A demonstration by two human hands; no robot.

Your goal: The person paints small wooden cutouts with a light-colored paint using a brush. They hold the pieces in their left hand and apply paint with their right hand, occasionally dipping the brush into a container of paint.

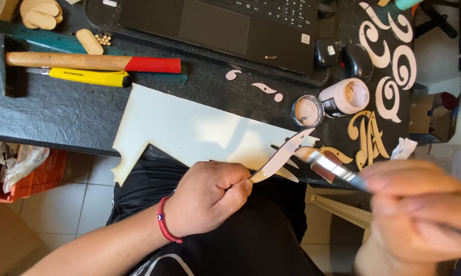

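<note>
My left hand (210,197) is closed around the lower end of a thin curved wooden cut-out (284,153), painted pale pink, and holds it up over my lap. My right hand (420,209), blurred, grips a flat paintbrush (330,166) whose bristle tip touches the cut-out near its upper end. An open jar of pale pink paint (345,97) lies on its side on the dark table, with its lid (308,111) beside it.
A pale board (189,128) hangs over the table edge. A hammer (92,62) and yellow utility knife (90,77) lie at left, a laptop (230,25) at the back. Painted scroll shapes (394,66) and unpainted letters (366,138) sit right. An orange crate (41,176) stands on the floor.
</note>
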